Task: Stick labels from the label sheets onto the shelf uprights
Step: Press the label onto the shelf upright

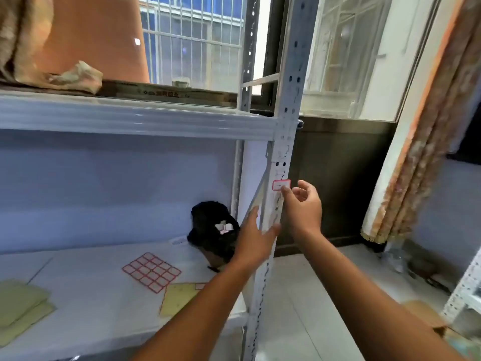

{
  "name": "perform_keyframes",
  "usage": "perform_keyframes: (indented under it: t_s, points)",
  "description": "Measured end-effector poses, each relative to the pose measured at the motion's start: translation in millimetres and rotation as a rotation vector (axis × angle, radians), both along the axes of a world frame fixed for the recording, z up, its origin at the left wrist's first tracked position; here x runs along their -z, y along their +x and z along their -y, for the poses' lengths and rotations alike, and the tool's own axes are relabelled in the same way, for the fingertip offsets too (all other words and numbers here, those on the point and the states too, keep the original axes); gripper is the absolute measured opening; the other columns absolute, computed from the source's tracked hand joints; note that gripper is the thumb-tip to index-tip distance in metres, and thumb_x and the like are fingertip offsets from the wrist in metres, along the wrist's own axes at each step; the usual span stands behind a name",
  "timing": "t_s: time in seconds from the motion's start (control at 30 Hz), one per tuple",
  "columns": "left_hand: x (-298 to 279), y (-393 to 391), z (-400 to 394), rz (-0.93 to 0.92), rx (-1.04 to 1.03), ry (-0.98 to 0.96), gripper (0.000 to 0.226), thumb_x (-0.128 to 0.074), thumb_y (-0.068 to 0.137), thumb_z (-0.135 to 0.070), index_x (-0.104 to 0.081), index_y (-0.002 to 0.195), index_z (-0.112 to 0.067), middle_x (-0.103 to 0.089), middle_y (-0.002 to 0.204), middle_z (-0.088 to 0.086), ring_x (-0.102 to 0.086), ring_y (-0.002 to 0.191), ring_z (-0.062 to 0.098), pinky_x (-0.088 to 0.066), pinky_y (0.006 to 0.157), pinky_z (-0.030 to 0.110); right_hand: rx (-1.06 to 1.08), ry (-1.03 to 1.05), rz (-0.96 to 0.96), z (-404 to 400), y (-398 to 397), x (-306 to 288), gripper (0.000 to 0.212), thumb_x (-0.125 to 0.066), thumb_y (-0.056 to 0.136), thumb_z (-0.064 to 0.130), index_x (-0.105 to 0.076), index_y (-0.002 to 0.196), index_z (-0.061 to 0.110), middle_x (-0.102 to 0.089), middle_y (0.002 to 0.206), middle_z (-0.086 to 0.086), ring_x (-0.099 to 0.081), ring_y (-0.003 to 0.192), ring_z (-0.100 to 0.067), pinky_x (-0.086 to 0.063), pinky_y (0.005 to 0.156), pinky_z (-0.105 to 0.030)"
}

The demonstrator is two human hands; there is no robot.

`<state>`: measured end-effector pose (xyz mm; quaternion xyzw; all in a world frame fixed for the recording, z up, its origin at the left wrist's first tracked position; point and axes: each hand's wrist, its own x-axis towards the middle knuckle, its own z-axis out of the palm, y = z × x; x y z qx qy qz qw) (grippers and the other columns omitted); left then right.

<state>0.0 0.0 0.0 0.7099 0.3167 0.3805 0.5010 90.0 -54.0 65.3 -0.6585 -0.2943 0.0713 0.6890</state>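
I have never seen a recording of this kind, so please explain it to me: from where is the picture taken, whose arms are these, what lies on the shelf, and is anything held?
There is one picture only. It comes from a camera worn on a person's head, looking forward and down, so the two bare arms are that person's own.

The right hand touches a red-bordered label with its fingertips, on the white metal upright of a shelf unit. The left hand rests on the same upright, lower down. Neither hand visibly holds anything.

On the lower shelf lie a label sheet with red-bordered labels, yellowish backing sheets and a black bundle that I cannot identify. Behind is a barred window.
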Motion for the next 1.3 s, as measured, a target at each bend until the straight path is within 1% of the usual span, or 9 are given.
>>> perform_keyframes:
  t_s: [0.1, 0.2, 0.33, 0.43, 0.5, 0.77, 1.03, 1.2, 1.3]
  points:
    - [-9, 22, -10, 0.028, -0.013, 0.045, 0.057, -0.064, 0.092, -0.050, -0.042, 0.143, -0.039, -0.062, 0.135, -0.007, -0.065, 0.116, 0.018, -0.058, 0.091, 0.039, -0.085, 0.066, -0.027, -10, 7, 8, 0.042, -0.074, 0.095, 0.036, -0.065, 0.131, 0.017, -0.075, 0.114, 0.000, -0.074, 0.107, -0.018, -0.064, 0.090, -0.040]
    - [-8, 25, -21, 0.029, -0.002, -0.005, 0.041, -0.060, 0.097, -0.045, -0.052, 0.134, -0.030, -0.068, 0.124, -0.003, -0.068, 0.103, 0.016, -0.059, 0.086, 0.035, -0.100, 0.120, -0.056, -19, 11, 14, 0.035, -0.074, 0.096, 0.036, -0.068, 0.126, 0.019, -0.076, 0.110, 0.002, -0.075, 0.105, -0.017, -0.063, 0.081, -0.030]
    - [6, 24, -40, 0.034, 0.081, 0.061, 0.041, -0.061, 0.095, -0.048, -0.055, 0.132, -0.030, -0.069, 0.125, -0.005, -0.070, 0.110, 0.019, -0.061, 0.089, 0.037, -0.110, 0.123, -0.042, -25, 17, 17, 0.037, -0.075, 0.094, 0.040, -0.067, 0.125, 0.021, -0.076, 0.113, 0.001, -0.075, 0.104, -0.017, -0.066, 0.087, -0.038]
    - [10, 24, -44, 0.061, 0.100, 0.099, 0.044, -0.060, 0.094, -0.052, -0.055, 0.130, -0.027, -0.069, 0.125, -0.005, -0.071, 0.108, 0.018, -0.062, 0.088, 0.037, -0.085, 0.147, 0.011, -24, 19, 20, 0.024, -0.075, 0.095, 0.036, -0.069, 0.116, 0.025, -0.078, 0.107, 0.004, -0.078, 0.097, -0.011, -0.068, 0.081, -0.034]
    - [16, 24, -47, 0.088, 0.110, 0.110, 0.043, -0.060, 0.095, -0.051, -0.055, 0.129, -0.025, -0.068, 0.125, -0.004, -0.071, 0.107, 0.018, -0.062, 0.084, 0.032, -0.033, 0.157, 0.047, -24, 19, 22, 0.016, -0.074, 0.096, 0.037, -0.071, 0.109, 0.027, -0.079, 0.102, 0.008, -0.079, 0.092, -0.006, -0.068, 0.077, -0.031]
    - [20, 23, -49, 0.145, 0.145, 0.112, 0.038, -0.059, 0.096, -0.047, -0.054, 0.129, -0.028, -0.066, 0.127, -0.007, -0.067, 0.100, 0.007, -0.056, 0.067, 0.014, 0.100, 0.139, 0.153, -23, 23, 21, 0.022, -0.074, 0.096, 0.034, -0.078, 0.109, 0.017, -0.082, 0.101, 0.004, -0.080, 0.092, -0.008, -0.069, 0.079, -0.037]
    - [17, 20, -48, 0.145, 0.153, 0.086, 0.029, -0.059, 0.096, -0.047, -0.052, 0.122, -0.039, -0.057, 0.102, -0.032, -0.062, 0.087, -0.008, -0.050, 0.056, 0.006, 0.189, 0.143, 0.290, -20, 20, 22, 0.023, -0.075, 0.096, 0.034, -0.080, 0.110, 0.016, -0.081, 0.100, 0.006, -0.077, 0.092, -0.001, -0.067, 0.077, -0.027]
    - [16, 20, -45, 0.142, 0.148, 0.089, 0.030, -0.059, 0.095, -0.049, -0.051, 0.122, -0.039, -0.059, 0.109, -0.027, -0.063, 0.088, -0.007, -0.051, 0.058, 0.007, 0.209, 0.175, 0.310, -22, 15, 24, 0.022, -0.074, 0.097, 0.033, -0.080, 0.110, 0.017, -0.080, 0.100, 0.007, -0.077, 0.093, -0.001, -0.066, 0.079, -0.026]
    - [18, 21, -46, 0.134, 0.135, 0.099, 0.038, -0.059, 0.094, -0.052, -0.054, 0.127, -0.033, -0.067, 0.120, -0.015, -0.069, 0.097, 0.005, -0.059, 0.069, 0.017, 0.248, 0.200, 0.328, -24, 11, 26, 0.017, -0.074, 0.098, 0.032, -0.080, 0.108, 0.019, -0.079, 0.096, 0.010, -0.077, 0.090, -0.002, -0.067, 0.079, -0.032]
